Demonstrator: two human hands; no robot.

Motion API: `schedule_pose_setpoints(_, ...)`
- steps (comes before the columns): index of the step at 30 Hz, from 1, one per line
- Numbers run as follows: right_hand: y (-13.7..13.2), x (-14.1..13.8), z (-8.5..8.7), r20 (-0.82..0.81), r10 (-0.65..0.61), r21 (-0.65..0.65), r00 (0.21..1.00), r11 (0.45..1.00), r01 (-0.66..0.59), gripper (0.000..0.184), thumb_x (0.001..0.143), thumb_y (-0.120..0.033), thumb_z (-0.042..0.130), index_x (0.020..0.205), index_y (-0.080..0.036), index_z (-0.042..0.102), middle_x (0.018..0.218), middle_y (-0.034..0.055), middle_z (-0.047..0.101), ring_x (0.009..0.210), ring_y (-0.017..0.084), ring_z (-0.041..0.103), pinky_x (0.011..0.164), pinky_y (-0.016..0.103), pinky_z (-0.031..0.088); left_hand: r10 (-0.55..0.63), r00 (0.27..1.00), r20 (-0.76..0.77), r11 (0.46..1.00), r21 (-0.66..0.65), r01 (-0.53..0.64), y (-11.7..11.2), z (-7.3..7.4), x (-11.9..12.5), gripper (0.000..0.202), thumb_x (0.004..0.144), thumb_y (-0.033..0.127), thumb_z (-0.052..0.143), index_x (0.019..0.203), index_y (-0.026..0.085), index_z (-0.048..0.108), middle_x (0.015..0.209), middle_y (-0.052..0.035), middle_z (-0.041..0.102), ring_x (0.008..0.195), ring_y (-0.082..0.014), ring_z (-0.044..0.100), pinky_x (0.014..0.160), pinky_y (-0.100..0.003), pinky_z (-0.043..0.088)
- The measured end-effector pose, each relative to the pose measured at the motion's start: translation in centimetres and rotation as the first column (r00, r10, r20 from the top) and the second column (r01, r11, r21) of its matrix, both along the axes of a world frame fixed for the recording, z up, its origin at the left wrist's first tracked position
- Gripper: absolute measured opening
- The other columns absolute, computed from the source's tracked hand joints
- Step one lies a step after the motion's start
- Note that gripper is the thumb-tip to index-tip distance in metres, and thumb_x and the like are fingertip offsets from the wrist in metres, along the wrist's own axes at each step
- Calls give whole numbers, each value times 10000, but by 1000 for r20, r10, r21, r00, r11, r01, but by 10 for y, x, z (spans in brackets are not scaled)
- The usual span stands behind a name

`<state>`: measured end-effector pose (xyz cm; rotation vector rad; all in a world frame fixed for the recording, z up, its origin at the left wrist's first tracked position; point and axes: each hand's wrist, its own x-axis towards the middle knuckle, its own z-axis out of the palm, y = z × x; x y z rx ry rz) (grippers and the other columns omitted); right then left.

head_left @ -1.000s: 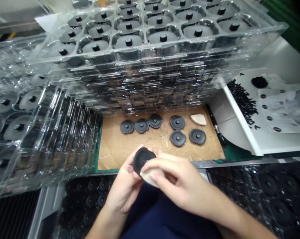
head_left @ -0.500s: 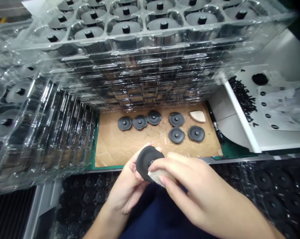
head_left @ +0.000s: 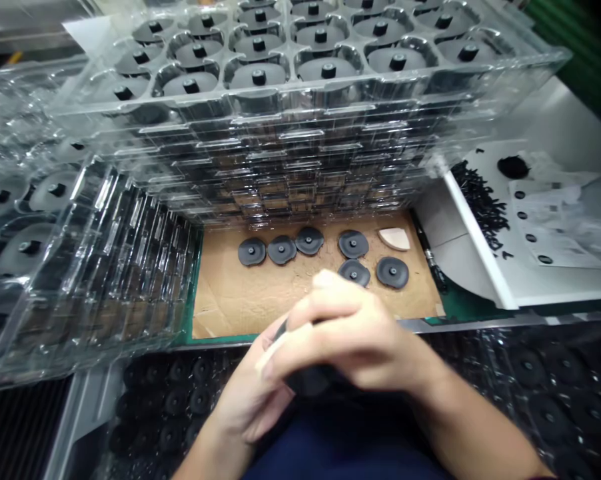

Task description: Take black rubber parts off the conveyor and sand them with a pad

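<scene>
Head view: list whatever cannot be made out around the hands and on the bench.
1. The black round rubber disc: head view, mostly covered by the right hand; its face is hidden.
2. The left hand: fingertips hidden behind the disc and the right hand.
3. The small black parts in the white tray: too small to identify.
4. The lower clear plastic trays: glare hides their contents.

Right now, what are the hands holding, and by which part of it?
A black disc, mostly hidden: the left hand cups it from below, and the right hand closes its fingers over its top. Exact contact points cannot be told.
</scene>
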<state>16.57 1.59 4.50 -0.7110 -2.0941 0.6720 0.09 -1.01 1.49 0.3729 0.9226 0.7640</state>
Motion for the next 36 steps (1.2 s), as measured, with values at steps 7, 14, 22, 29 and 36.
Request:
schedule_pose_setpoints(7, -3, -14, 10, 97, -114, 111, 989, 988, 103, 316, 958, -143, 398, 943, -211, 707, 636, -14, 616, 606, 139, 448, 607, 321, 332, -82, 995, 60, 995, 65, 78, 6, -3, 0, 479, 587, 432, 806, 1032, 301, 685, 935, 12, 708, 1015, -271, 634, 889, -395, 519)
schedule_pose_setpoints(14, 7, 8, -41, 166, -419, -421, 893, 788, 448, 248, 903, -186, 528, 1120, -240, 637, 993, 24, 688, 871, 159, 597, 770, 292, 469, 10, 994, 109, 1000, 25, -12, 0, 1, -11, 607, 537, 376, 853, 1110, 286, 675, 1166, -32, 691, 946, -217, 683, 871, -285, 502)
schedule_pose_setpoints(22, -45, -8, -134, 384, -436, -506, 814, 638, 581, 291, 865, -139, 441, 1008, -212, 684, 1010, 90, 598, 858, 196, 636, 759, 337, 545, 34, 972, 233, 998, 37, -43, 3, -20, -20, 600, 586, 386, 825, 1150, 264, 661, 1209, -55, 678, 1042, -230, 656, 857, -246, 525)
schedule_pose_setpoints(29, -57, -15, -140, 438, -445, -453, 781, 642, 619, 389, 789, -173, 582, 1176, -184, 623, 1112, 147, 581, 829, 251, 666, 716, 406, 565, 96, 975, 198, 994, 36, -106, 7, -21, -15, 574, 616, 448, 774, 1146, 260, 658, 1176, -72, 680, 1082, -241, 631, 872, -278, 529)
schedule_pose_setpoints(36, -23, -10, -80, 238, -597, -399, 766, 660, 637, 289, 913, -248, 458, 1169, -179, 575, 1143, 99, 653, 1049, 215, 619, 869, 345, 509, 183, 970, 160, 983, 6, -186, 2, -23, -7, 521, 640, 402, 779, 1125, 249, 665, 1114, -52, 695, 1005, -197, 651, 911, -282, 505)
